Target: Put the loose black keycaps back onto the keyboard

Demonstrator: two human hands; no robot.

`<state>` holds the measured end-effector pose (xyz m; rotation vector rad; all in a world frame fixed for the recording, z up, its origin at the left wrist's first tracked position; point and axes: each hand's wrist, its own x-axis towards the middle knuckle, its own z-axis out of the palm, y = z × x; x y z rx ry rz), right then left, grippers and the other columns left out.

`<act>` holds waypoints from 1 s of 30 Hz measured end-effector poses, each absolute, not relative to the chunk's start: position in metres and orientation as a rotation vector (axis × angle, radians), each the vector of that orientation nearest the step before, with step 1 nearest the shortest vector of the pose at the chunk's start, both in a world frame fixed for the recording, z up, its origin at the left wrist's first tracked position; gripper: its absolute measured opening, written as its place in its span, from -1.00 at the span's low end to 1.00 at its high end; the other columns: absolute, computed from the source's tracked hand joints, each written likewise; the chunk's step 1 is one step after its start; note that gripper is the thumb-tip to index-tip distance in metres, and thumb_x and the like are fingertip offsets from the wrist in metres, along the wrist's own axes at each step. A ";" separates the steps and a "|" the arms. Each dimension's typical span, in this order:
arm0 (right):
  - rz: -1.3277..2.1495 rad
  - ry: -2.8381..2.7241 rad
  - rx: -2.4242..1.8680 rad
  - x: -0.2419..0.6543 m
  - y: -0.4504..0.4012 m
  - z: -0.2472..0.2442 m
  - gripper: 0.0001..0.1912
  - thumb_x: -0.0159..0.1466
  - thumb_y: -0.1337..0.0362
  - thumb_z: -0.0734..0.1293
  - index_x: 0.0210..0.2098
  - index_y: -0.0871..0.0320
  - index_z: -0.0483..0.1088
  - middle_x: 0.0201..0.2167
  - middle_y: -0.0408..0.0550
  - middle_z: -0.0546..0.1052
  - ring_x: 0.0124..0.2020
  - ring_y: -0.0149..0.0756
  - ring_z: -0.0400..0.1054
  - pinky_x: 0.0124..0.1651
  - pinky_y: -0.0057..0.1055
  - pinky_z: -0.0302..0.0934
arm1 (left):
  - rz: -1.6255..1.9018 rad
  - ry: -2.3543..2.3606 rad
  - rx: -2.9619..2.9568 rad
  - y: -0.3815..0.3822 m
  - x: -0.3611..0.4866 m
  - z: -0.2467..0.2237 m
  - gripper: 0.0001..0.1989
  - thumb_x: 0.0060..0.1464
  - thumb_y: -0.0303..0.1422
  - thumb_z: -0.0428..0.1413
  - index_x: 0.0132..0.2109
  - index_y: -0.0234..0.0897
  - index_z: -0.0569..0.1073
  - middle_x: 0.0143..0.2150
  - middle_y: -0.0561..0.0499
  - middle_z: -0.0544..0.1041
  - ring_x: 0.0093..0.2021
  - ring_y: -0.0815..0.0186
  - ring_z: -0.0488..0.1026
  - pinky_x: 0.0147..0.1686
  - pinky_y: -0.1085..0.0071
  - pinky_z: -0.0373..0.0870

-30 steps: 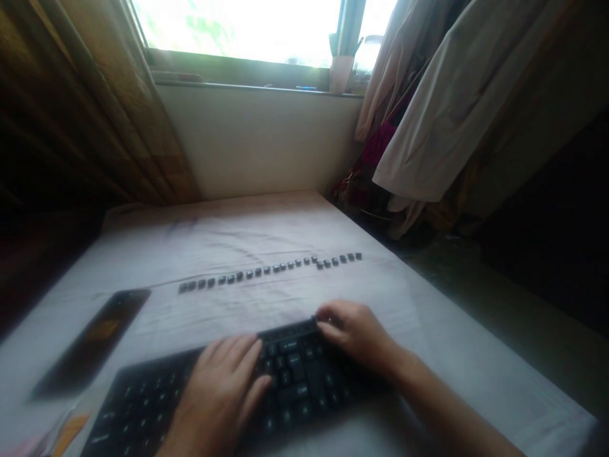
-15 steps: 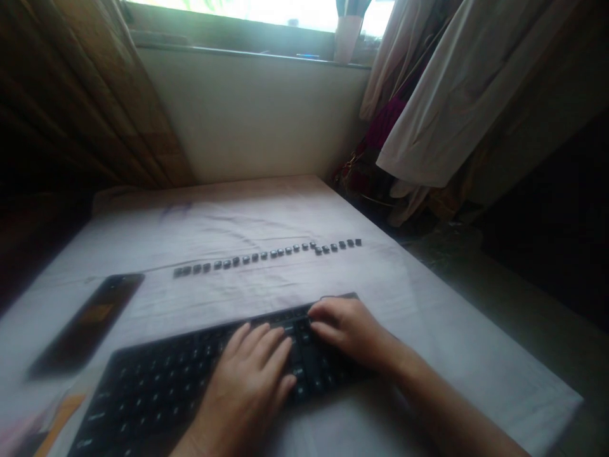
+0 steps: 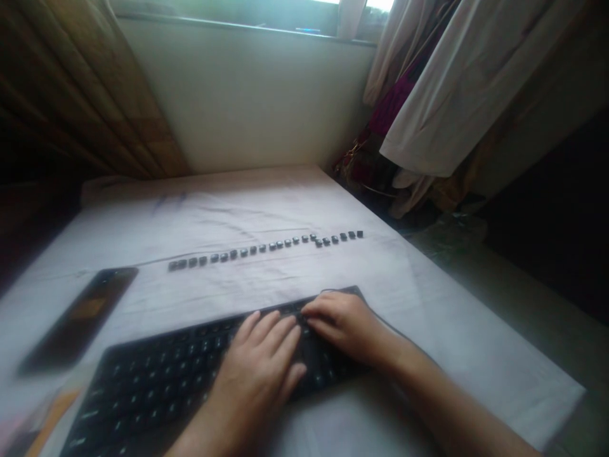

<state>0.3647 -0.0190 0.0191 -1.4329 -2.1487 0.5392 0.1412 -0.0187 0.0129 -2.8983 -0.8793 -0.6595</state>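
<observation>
A black keyboard [image 3: 157, 368] lies slanted across the cloth in front of me. My left hand [image 3: 264, 352] rests flat over its middle keys, fingers spread and stretched out. Toward the far right end, my right hand [image 3: 340, 320] has its thumb and fingers drawn together in a pinch low over the keys; whatever is between the fingertips is hidden. Beyond the keyboard, several small black keycaps [image 3: 262, 248] stand in a long row, with a shorter group of keycaps [image 3: 335, 239] set slightly nearer at its right end.
A dark phone [image 3: 80, 320] lies left of the keyboard. Pale cloth [image 3: 428, 317] covers the table, whose right edge drops to the floor. A cable [image 3: 394, 330] runs behind my right wrist. Curtains [image 3: 143, 127] and hanging clothes [image 3: 442, 108] flank the wall.
My left hand has slid slightly right over the keys. My right hand stays at the keyboard's far right, fingers still pinched. The view has tilted down a little.
</observation>
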 end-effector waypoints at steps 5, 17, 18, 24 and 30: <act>0.530 -2.152 -1.414 0.366 -0.018 0.016 -0.82 0.29 0.38 0.32 -0.20 0.13 0.57 -0.29 -0.03 0.63 -0.26 -0.30 0.51 -0.15 -0.44 0.35 | -0.667 -0.889 -2.913 -0.019 0.142 0.012 -0.64 0.28 -0.23 0.05 0.12 -0.27 0.49 0.12 -0.07 0.56 0.12 0.05 0.46 0.16 0.05 0.32; 0.476 -2.150 -1.420 0.364 -0.020 0.014 -0.91 0.27 0.38 0.36 -0.25 0.14 0.53 -0.33 -0.06 0.59 -0.28 -0.30 0.48 -0.18 -0.45 0.31 | -0.701 -0.904 -2.915 -0.019 0.142 0.012 -0.64 0.28 -0.22 0.04 0.11 -0.27 0.50 0.11 -0.06 0.56 0.11 0.06 0.47 0.15 0.06 0.34; 0.476 -2.148 -1.418 0.364 -0.020 0.014 -0.91 0.27 0.38 0.36 -0.26 0.14 0.52 -0.34 -0.06 0.59 -0.29 -0.30 0.48 -0.19 -0.45 0.31 | -0.695 -0.902 -2.916 -0.019 0.142 0.012 -0.64 0.28 -0.21 0.04 0.11 -0.27 0.50 0.11 -0.06 0.57 0.11 0.06 0.47 0.15 0.06 0.34; 0.469 -2.163 -1.413 0.365 -0.020 0.012 -0.88 0.29 0.36 0.34 -0.23 0.11 0.53 -0.32 -0.06 0.59 -0.27 -0.30 0.48 -0.16 -0.44 0.32 | -0.662 -0.896 -2.941 -0.018 0.140 0.012 -0.63 0.28 -0.21 0.04 0.12 -0.26 0.49 0.12 -0.07 0.56 0.13 0.06 0.45 0.16 0.05 0.33; 0.461 -2.163 -1.380 0.366 -0.020 0.011 -0.78 0.32 0.39 0.29 -0.14 0.09 0.56 -0.28 -0.05 0.60 -0.27 -0.32 0.49 -0.17 -0.46 0.34 | -0.691 -0.931 -2.901 -0.017 0.143 0.013 -0.59 0.30 -0.18 0.00 0.15 -0.31 0.46 0.16 -0.09 0.52 0.13 0.04 0.44 0.16 0.06 0.32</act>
